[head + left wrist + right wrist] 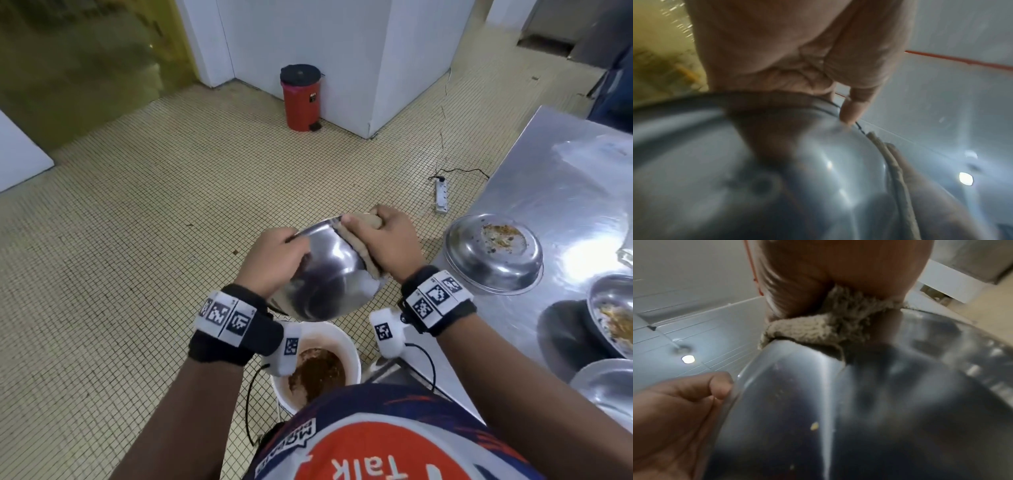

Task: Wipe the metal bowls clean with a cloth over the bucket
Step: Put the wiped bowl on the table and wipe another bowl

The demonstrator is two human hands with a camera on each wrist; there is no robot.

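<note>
Your left hand (274, 260) grips the tilted bowl (325, 274) above the bucket (346, 337) so residue drops in, while right-hand fingers (356, 222) clamp the cloth (359, 253) over its rim.

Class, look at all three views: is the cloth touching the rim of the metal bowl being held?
Touching. The right wrist view shows the cloth folded over the bowl rim, pressed there by the right hand.

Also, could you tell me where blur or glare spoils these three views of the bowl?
Head view: sharp, with glare on the steel table and a highlight on the held bowl. Left wrist view: soft throughout; the left hand and bowl blurred, ceiling lights mirrored as bright streaks. Right wrist view: the cloth fairly crisp, the bowl's right side smeared.
</note>
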